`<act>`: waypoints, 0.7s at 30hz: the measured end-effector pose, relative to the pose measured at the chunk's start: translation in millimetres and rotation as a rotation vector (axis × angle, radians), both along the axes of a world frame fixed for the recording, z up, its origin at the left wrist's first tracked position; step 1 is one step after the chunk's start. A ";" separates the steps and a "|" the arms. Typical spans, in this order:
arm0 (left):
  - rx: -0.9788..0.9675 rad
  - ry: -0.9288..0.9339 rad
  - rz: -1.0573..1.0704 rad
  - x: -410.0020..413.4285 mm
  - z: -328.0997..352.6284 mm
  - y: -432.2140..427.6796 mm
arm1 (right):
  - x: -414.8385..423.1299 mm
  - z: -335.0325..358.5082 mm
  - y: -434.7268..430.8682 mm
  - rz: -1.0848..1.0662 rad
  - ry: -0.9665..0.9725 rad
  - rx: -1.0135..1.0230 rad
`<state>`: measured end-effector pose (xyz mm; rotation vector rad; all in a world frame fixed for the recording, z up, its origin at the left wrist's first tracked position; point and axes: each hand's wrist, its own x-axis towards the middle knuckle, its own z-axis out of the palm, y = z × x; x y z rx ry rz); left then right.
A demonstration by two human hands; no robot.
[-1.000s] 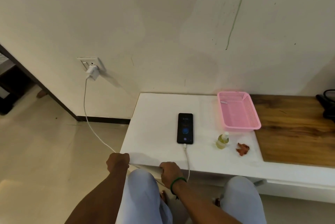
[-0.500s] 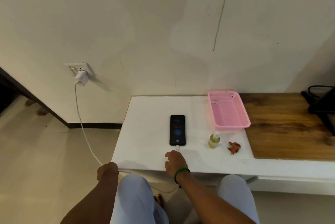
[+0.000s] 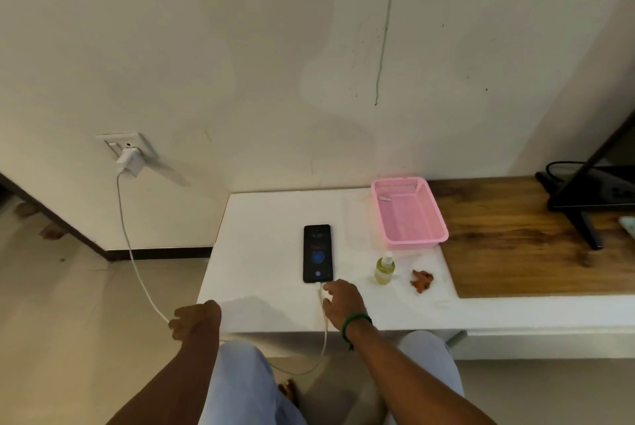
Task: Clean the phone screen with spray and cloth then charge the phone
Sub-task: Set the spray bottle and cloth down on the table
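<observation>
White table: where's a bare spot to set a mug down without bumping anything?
Widest bare patch: left of the phone, out to the table edge. Another lies behind the phone, beside the pink basket. Crowded: front right, where the right hand pinches the cable by the phone, with spray bottle and cloth just beyond.

White bench (image 3: pixel 261 252), wooden top (image 3: pixel 515 252) on its right part. On the white: phone (image 3: pixel 318 253) face up, screen lit, charging cable (image 3: pixel 323 318) at its near end; spray bottle (image 3: pixel 384 269) upright; crumpled orange cloth (image 3: pixel 422 281) beside it; pink basket (image 3: pixel 417 241) behind, at the wood seam. Black monitor stand (image 3: pixel 589 228) on the wood.
</observation>
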<state>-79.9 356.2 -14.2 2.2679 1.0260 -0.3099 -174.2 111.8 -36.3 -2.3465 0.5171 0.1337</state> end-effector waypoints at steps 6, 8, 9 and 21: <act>-0.046 -0.366 -0.349 3.4 30.2 -65.6 | -0.9 46.6 -44.3 -0.116 -0.252 0.020; -0.082 -0.485 -0.499 0.9 35.7 -93.7 | -6.3 67.2 -69.1 -0.208 -0.360 0.003; -0.096 -0.538 -0.572 -2.6 36.9 -108.6 | -11.0 76.4 -84.0 -0.257 -0.410 -0.016; -0.394 -0.329 -1.052 -41.8 18.9 -234.7 | -70.7 63.1 -205.7 -0.659 -0.247 -0.128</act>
